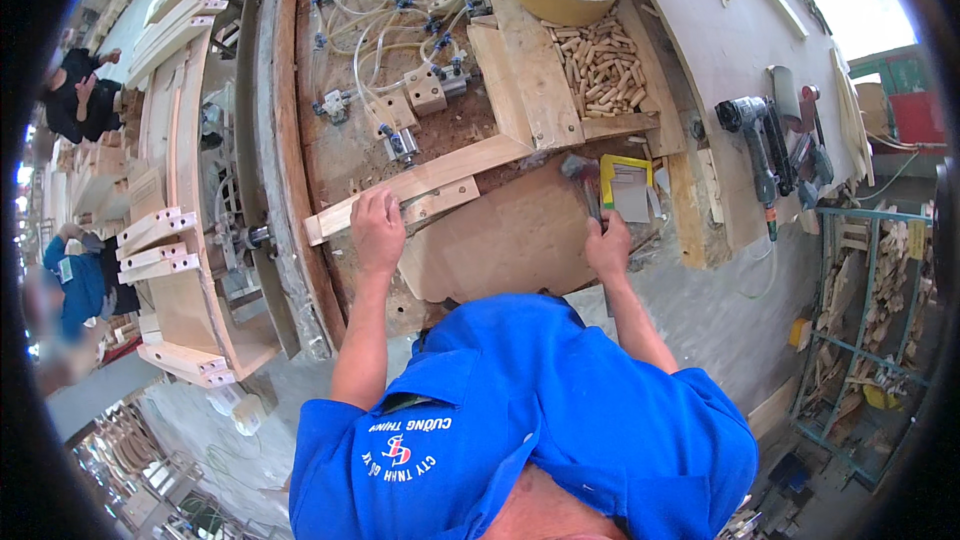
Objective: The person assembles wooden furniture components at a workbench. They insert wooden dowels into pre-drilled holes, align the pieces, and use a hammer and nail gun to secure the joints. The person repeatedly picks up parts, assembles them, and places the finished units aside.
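My left hand (378, 232) lies with curled fingers over the left part of a long pale wooden rail (455, 167). Against the rail's near side is a shorter wooden piece with holes (445, 199). In my right hand (608, 246) is what looks like a hammer (587, 184), its head pointing away from me and its handle running back under my palm. A sheet of brown cardboard (500, 235) covers the bench between my hands. Beside the hammer head sits a yellow-edged holder with pale cards or paper (628, 185).
Wooden dowels (608, 70) lie heaped in a tray beyond, below a round tub (565, 0) of more dowels. Pneumatic cylinders with clear hoses (400, 50) fill the far left. A nail gun (760, 145) rests on the right table. Drilled wooden parts (160, 240) are stacked at left.
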A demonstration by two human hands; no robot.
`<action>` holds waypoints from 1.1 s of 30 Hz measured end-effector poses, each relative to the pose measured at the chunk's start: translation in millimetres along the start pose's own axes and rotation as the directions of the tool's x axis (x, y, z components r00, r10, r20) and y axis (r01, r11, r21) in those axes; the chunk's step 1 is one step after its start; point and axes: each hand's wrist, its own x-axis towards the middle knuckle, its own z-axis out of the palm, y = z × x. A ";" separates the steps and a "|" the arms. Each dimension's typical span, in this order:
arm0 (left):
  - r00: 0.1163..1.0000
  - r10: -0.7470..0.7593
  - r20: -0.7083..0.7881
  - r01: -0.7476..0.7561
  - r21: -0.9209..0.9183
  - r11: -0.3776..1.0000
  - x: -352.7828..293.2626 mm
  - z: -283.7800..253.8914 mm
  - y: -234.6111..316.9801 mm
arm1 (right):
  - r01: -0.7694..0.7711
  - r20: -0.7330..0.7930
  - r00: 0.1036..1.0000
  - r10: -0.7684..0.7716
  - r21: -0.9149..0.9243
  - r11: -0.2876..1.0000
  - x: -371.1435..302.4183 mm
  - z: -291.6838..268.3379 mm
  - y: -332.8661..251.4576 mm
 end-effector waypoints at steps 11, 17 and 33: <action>0.997 0.072 0.019 -0.072 -0.006 0.997 -23.6 1.1 -0.7 | 0.290 -0.109 0.928 -0.356 0.813 0.506 93.3 -188.5 -232.1; 0.998 0.063 -0.013 -0.064 -0.023 0.998 -26.1 8.5 -1.4 | 0.526 -0.402 0.740 -0.540 0.846 0.092 129.1 -260.7 -298.7; 0.999 0.027 -0.033 -0.028 -0.019 0.999 -36.6 0.9 -9.4 | 0.350 -0.026 0.853 -0.522 0.770 0.534 80.2 -96.8 -259.0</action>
